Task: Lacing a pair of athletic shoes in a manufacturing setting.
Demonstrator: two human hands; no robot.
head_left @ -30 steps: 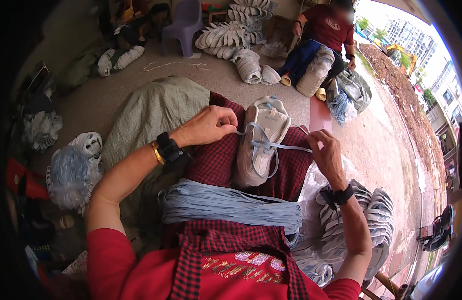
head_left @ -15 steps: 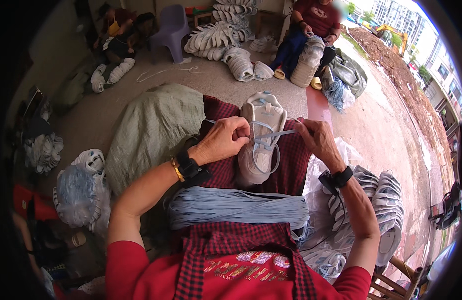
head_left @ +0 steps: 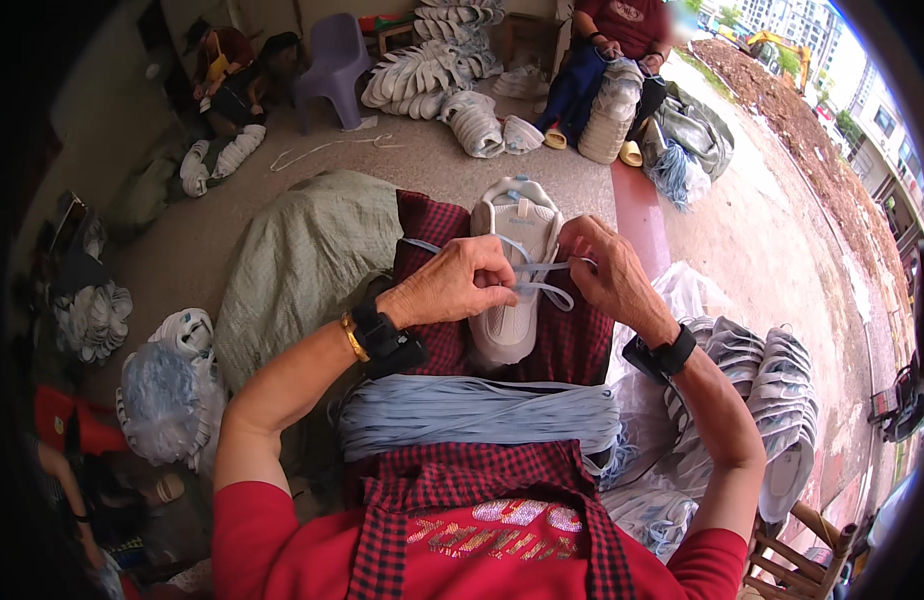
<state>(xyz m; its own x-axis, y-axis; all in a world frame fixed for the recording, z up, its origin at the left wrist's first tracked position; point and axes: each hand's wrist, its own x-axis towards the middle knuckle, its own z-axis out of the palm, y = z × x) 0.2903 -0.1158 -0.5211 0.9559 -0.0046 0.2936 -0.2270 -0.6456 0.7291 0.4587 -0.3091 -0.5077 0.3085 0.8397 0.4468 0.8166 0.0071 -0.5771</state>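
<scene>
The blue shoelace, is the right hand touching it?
Touching: the head view shows the shoelace stretching from the shoe into the right hand.

Purple plastic chair [head_left: 334, 58], yellow excavator [head_left: 782, 40], brown earth [head_left: 782, 100], tall buildings [head_left: 772, 18]

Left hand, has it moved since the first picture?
Yes. Against the blue lace bundle, the left hand has moved right and closer, now partly over the pale shoe.
</scene>
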